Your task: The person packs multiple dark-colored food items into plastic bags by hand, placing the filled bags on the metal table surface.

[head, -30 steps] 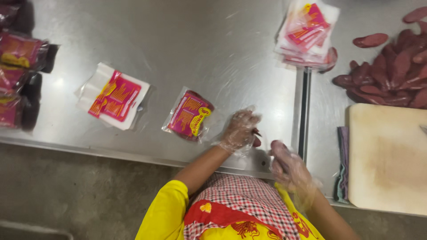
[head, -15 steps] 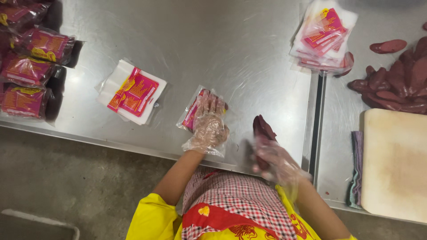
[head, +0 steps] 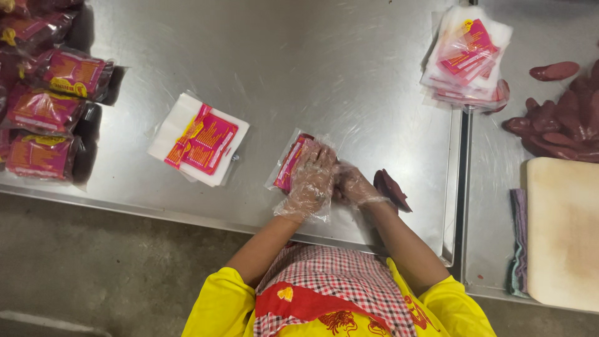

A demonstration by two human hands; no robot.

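The wide brushed-steel table [head: 299,68] fills most of the view. The pale rectangular cutting board [head: 564,234] right of it is cut off by the frame edge, as are the dark red-brown sliced pieces [head: 561,131] behind the board. At the table's left edge lie filled dark pink packets [head: 47,112], partly out of frame. At its far right corner sits a stack of flat clear bags with pink and yellow labels [head: 465,59]. Left of the table's centre lies a smaller stack of the same labelled bags [head: 199,140]. Near the front rim, the left hand [head: 310,181] in a clear plastic glove presses on a clear pink-labelled bag [head: 288,163]. The gloved right hand [head: 352,185] touches it, fingers hidden; whether it grips anything I cannot tell. Just right lie dark red slices [head: 392,189].
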